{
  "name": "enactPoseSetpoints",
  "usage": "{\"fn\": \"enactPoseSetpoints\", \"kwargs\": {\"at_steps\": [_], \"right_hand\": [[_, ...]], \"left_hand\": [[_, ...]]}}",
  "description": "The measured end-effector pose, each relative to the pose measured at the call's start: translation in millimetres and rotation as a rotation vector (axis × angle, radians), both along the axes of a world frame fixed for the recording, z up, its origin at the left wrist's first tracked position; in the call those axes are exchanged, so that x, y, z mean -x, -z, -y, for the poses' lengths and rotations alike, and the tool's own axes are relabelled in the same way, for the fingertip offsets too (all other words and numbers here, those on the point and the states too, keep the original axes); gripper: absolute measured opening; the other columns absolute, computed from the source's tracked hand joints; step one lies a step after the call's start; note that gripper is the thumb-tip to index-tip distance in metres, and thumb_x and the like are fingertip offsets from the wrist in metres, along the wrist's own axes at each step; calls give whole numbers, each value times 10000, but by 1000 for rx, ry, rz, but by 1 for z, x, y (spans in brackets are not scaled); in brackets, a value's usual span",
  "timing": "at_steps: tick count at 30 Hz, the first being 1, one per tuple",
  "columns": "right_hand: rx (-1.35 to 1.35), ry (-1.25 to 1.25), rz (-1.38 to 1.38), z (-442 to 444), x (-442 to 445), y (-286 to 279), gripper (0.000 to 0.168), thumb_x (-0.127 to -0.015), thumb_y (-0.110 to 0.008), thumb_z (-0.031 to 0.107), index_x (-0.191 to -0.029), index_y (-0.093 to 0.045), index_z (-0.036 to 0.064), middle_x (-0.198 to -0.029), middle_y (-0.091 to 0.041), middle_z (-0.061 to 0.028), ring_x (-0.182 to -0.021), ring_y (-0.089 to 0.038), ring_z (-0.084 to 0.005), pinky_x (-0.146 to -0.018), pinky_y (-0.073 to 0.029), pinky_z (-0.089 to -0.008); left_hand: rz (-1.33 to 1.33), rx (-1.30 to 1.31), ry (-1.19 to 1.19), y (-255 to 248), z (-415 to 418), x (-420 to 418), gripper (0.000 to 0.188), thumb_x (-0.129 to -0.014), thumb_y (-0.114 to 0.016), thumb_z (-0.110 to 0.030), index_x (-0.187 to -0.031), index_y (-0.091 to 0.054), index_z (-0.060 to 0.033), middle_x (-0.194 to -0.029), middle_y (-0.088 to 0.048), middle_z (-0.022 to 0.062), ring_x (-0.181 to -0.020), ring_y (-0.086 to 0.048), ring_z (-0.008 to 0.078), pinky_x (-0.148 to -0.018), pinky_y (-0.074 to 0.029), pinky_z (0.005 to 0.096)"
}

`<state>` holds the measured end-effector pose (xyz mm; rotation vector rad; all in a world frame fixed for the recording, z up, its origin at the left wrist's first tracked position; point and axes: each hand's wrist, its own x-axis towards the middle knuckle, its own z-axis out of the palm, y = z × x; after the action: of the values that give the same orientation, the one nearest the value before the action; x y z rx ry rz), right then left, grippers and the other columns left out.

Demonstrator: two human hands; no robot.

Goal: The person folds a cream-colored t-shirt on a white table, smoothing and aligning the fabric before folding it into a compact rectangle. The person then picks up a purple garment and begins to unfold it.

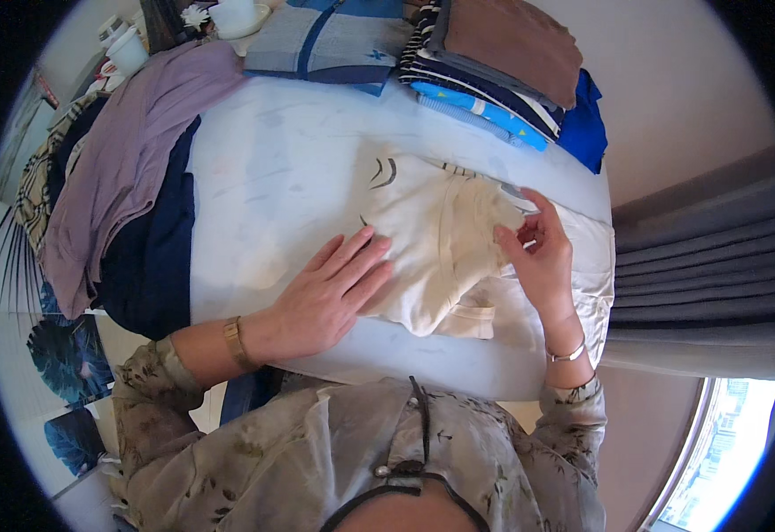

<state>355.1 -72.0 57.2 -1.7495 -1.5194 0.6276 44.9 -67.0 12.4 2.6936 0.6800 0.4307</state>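
Observation:
A cream garment [421, 246] with dark printed marks lies partly folded on the white marble-patterned tabletop [274, 179]. Its folded-over part and a ribbed band run towards the right. My left hand [334, 292] lies palm down, fingers stretched, with the fingertips on the garment's left edge. At the other side, my right hand [540, 253] holds the garment's right edge between thumb and fingers. Below that hand, more pale cloth [587, 266] spreads to the right table edge; I cannot tell whether it is the same garment.
A pile of folded clothes [507, 53] stands at the far right, beside a folded grey-blue zipped garment [347, 46]. Mauve [135, 139] and navy clothes [155, 266] drape over the left side. White cups [127, 52] stand far left. A grey curtain [700, 279] hangs at right.

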Motion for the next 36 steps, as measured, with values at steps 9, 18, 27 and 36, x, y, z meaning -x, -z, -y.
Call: {"fn": "enactPoseSetpoints", "kwargs": {"at_steps": [9, 18, 27, 36], "right_hand": [[187, -298, 84, 74, 13, -10, 640, -770, -810, 63, -1361, -565, 68, -783, -612, -22, -646, -550, -82, -599, -487, -231], [115, -181, 230, 90, -12, -23, 469, -741, -754, -4, -1196, -659, 57, -829, -587, -33, -686, -537, -124, -606, -471, -263], [-3, -42, 81, 41, -18, 3, 535, -845, -759, 181, -1323, -564, 40, -1021, -680, -116, -827, -653, -160, -652, -526, -272], [63, -81, -160, -32, -12, 31, 491, -830, -749, 122, -1293, -593, 67, -924, -652, -93, -740, -616, -127, -672, -527, -261]], "left_hand": [[-55, 6, -23, -7, 1, -1, 732, -731, -628, -84, -1420, -415, 43, -1570, -277, 205, -1490, -191, 380, -1189, -200, 536], [-73, 3, -28, -14, 3, -2, 744, -726, -636, -70, -1433, -419, 15, -1569, -285, 197, -1490, -188, 383, -1180, -202, 560], [-61, -44, 9, -5, 1, -1, 706, -745, -606, -46, -1431, -440, -11, -1571, -307, 153, -1492, -189, 373, -1181, -191, 568], [-83, -61, 19, -5, 1, -2, 683, -757, -605, -57, -1425, -461, -50, -1573, -302, 157, -1489, -194, 381, -1171, -182, 598]]}}
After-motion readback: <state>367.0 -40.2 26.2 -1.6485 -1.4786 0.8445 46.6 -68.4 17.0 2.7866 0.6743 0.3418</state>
